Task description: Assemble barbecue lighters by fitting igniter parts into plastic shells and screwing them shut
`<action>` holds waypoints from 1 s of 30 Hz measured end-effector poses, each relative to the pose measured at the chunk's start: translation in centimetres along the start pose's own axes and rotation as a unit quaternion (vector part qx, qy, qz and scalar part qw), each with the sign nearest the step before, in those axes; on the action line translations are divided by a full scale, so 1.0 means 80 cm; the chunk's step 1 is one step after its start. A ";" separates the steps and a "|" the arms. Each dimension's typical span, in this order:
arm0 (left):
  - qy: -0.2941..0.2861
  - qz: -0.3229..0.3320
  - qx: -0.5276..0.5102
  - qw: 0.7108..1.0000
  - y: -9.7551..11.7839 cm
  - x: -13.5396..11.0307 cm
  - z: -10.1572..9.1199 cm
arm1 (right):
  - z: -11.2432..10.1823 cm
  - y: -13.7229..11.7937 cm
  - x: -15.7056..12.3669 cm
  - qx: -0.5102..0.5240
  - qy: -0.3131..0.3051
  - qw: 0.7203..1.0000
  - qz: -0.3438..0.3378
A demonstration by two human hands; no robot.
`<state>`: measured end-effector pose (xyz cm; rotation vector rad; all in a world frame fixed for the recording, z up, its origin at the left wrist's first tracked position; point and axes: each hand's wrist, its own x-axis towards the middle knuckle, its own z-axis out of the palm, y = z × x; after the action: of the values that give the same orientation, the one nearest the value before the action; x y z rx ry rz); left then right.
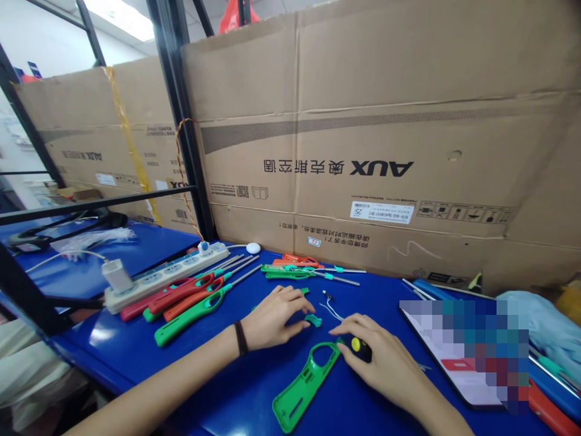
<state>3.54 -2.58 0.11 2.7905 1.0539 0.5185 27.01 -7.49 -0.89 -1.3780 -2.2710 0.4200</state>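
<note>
My left hand (284, 315), with a dark band at its wrist, hovers low over the table. Its fingers are apart beside a small teal-green plastic piece (313, 320), and nothing shows in its grasp. Closed around what looks like a screwdriver (362, 349), black-handled with a yellow end, is my right hand (384, 360). A bit of metal shows past its far side. The right thumb and index finger are at the looped end of a green lighter half-shell (302, 387), inner side up. Thin white wires (333, 312) lie just beyond that hand.
Red and green long-necked lighters (190, 312) lie at left beside a white power strip (167, 272). More lighter parts (299, 269) sit at the back. A tablet-like device (458, 363), partly blurred, rests at right. Cardboard (363, 79) walls the back of the blue table (227, 387).
</note>
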 end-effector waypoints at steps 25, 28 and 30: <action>0.080 -0.050 0.045 0.994 -0.038 0.010 0.014 | 0.015 0.039 0.003 -0.178 0.020 0.972 0.154; 0.075 -0.047 0.027 0.996 -0.035 0.008 0.013 | 0.010 0.036 0.003 -0.175 0.023 0.969 0.174; 0.073 -0.037 0.009 0.997 -0.033 0.007 0.011 | 0.004 0.035 0.002 -0.182 0.024 0.963 0.198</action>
<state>2.65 -0.21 -1.17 2.7515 1.1923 0.7158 28.85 -6.07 -2.46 -2.0189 -2.0984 0.0850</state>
